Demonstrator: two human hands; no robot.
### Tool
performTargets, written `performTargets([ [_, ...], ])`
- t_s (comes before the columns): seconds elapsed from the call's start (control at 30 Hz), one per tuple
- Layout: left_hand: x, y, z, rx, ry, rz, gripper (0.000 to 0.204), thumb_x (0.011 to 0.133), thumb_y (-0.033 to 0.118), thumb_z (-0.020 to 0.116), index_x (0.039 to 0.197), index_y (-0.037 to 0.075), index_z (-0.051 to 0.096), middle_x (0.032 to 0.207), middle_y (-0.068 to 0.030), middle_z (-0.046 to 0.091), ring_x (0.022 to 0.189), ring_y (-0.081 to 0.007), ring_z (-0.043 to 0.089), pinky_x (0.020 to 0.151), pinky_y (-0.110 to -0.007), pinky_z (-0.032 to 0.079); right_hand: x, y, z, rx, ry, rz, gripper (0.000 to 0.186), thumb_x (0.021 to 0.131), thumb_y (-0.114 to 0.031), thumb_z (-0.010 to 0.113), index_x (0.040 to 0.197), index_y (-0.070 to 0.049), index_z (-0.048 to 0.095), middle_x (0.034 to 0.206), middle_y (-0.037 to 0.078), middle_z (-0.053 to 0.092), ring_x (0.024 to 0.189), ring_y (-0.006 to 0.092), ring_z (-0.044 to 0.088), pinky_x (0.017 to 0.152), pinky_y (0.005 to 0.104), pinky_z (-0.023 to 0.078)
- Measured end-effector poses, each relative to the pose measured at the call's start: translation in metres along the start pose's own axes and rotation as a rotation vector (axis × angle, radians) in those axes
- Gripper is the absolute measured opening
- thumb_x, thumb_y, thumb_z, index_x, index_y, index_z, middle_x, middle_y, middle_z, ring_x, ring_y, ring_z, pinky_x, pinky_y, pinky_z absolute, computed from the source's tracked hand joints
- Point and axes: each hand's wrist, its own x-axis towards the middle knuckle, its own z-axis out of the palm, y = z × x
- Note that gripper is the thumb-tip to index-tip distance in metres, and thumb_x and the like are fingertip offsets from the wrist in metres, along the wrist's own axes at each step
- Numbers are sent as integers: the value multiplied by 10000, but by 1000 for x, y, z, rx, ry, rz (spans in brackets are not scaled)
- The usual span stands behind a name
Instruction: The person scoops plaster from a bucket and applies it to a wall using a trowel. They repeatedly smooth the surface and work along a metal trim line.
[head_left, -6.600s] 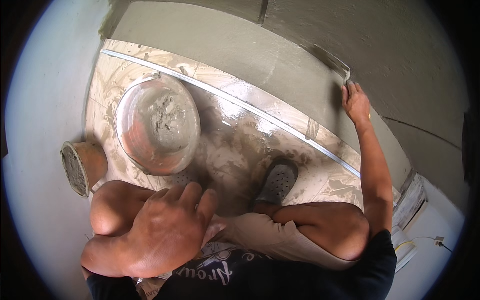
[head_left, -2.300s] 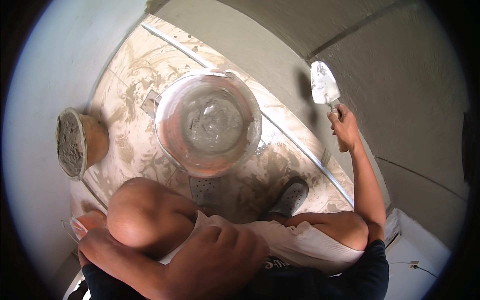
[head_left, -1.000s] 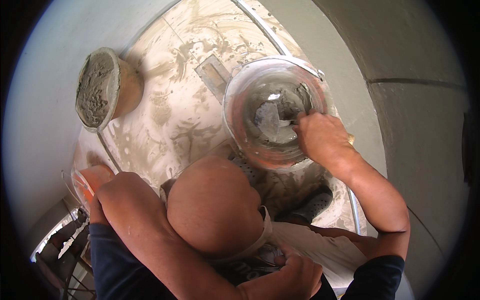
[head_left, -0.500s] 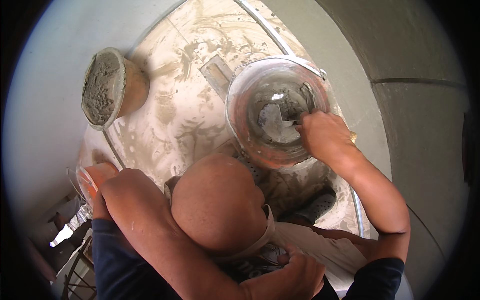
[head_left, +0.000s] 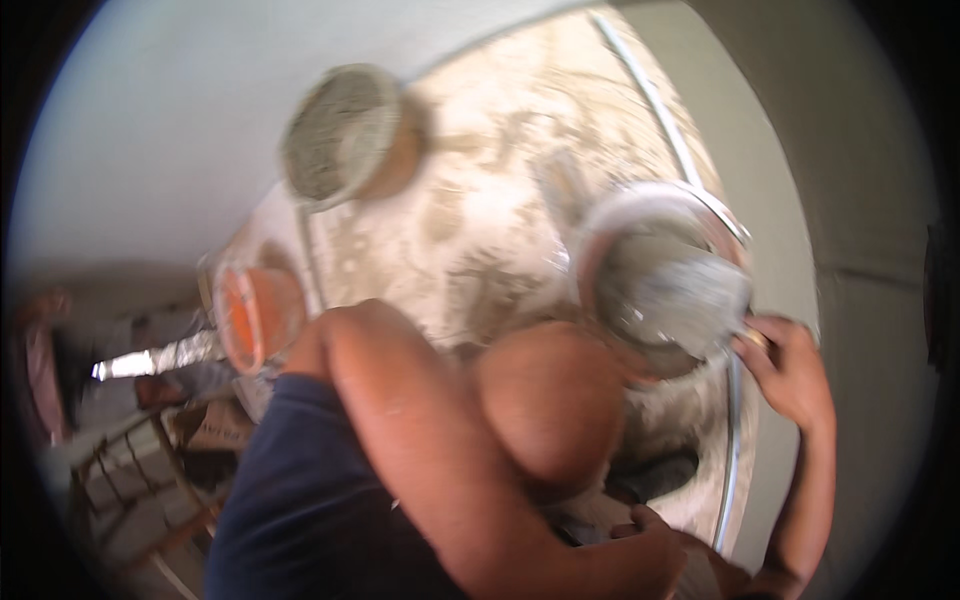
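My right hand (head_left: pixel 790 370) is closed on the handle of a trowel at the right rim of a round bucket (head_left: pixel 652 372). The blurred grey trowel blade (head_left: pixel 700 297) lies across the bucket's opening, above wet grey mortar (head_left: pixel 635 262). My left forearm crosses in front of my bent bare knee (head_left: pixel 550 400). Low in the view, my left hand (head_left: pixel 640 545) rests near my lap with its fingers curled. Its inner side is hidden, so I cannot see whether it holds anything.
A second bucket (head_left: pixel 398 150) of grey mortar stands far left by the pale wall. A small orange pail (head_left: pixel 285 310) is beside my left elbow. A flat rectangular piece (head_left: pixel 562 185) lies on the smeared floor. Metal strips run along the right wall; a cluttered rack (head_left: pixel 130 470) stands lower left.
My right hand has moved right and down, lifting the trowel from inside the bucket toward its rim. The view has turned left, so the buckets and knee appear farther right.
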Motion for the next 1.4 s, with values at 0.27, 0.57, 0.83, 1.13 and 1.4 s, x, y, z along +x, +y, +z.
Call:
performTargets([
  [0.27, 55, -10, 37, -89, 61, -144, 135, 807, 151, 678, 833, 50, 764, 823, -129, 738, 744, -273, 722, 659, -437, 557, 7, 100, -29, 632, 308, 17, 397, 1020, -205, 619, 1363, -46, 497, 809, 6, 566, 570, 77, 512, 464, 230, 418],
  [0.57, 99, -58, 87, 53, -73, -265, 141, 796, 157, 687, 808, 52, 780, 811, -141, 750, 743, -297, 732, 661, -467, 564, 25, 62, -70, 685, 170, 51, 393, 968, -22, 599, 1358, 31, 596, 1018, 82, 658, 831, 176, 608, 672, 320, 508],
  [0.83, 131, -34, 98, 49, -526, -299, 294, 807, 277, 759, 1032, 101, 826, 1205, -102, 758, 1009, -303, 735, 786, -462, 577, 32, 99, -57, 1025, 196, -70, 109, 960, -74, 522, 1068, -87, 536, 663, 9, 536, 419, 96, 504, 360, 240, 434],
  [1.13, 171, 68, 66, -142, 38, -171, 241, 827, 216, 701, 975, 48, 791, 929, -135, 750, 878, -305, 738, 713, -445, 574, -6, 110, -55, 1016, 203, 60, 127, 958, -64, 530, 1080, -82, 559, 702, 19, 558, 464, 100, 547, 388, 258, 465],
  [1.4, 133, 79, 0, -264, 49, 4, 258, 889, 243, 661, 1036, 47, 743, 971, -131, 709, 889, -292, 693, 731, -408, 539, 5, 139, -10, 1206, 264, 381, 152, 988, -124, 626, 1069, -78, 506, 761, 46, 575, 537, 150, 560, 446, 320, 504],
])
